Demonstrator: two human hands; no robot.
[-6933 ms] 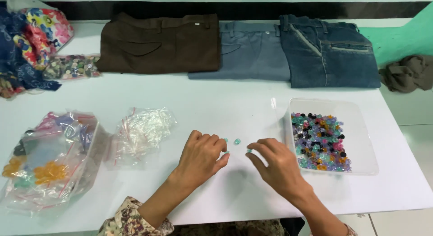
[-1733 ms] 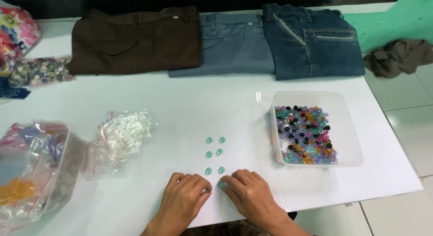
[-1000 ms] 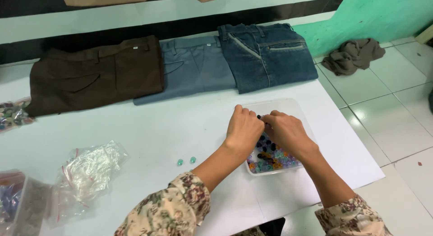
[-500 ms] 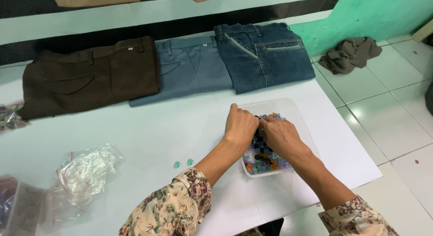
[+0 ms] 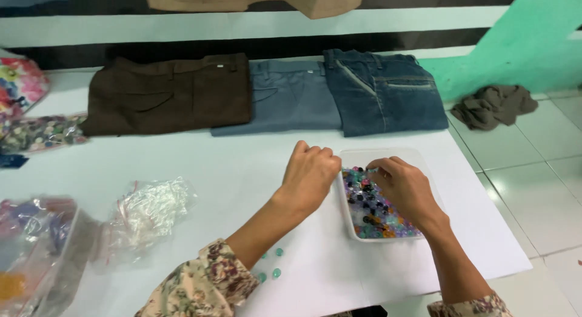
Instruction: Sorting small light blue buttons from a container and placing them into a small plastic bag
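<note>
A clear plastic tray on the white table holds several coloured beads. My left hand rests curled against the tray's left rim, its fingertips at the top corner. My right hand lies over the beads inside the tray, with its fingertips pinched together among them. Whether a bead is between the fingers is hidden. A few teal beads lie on the table near my left forearm.
Three folded trousers lie along the far edge: brown, grey-blue, dark denim. A crumpled clear bag and a bag of coloured items sit at left. The table's right edge drops to a tiled floor with a rag.
Both hands left the teal beads near the front edge and moved to the bead tray. In the last half second they stay there, fingers working in the beads.
</note>
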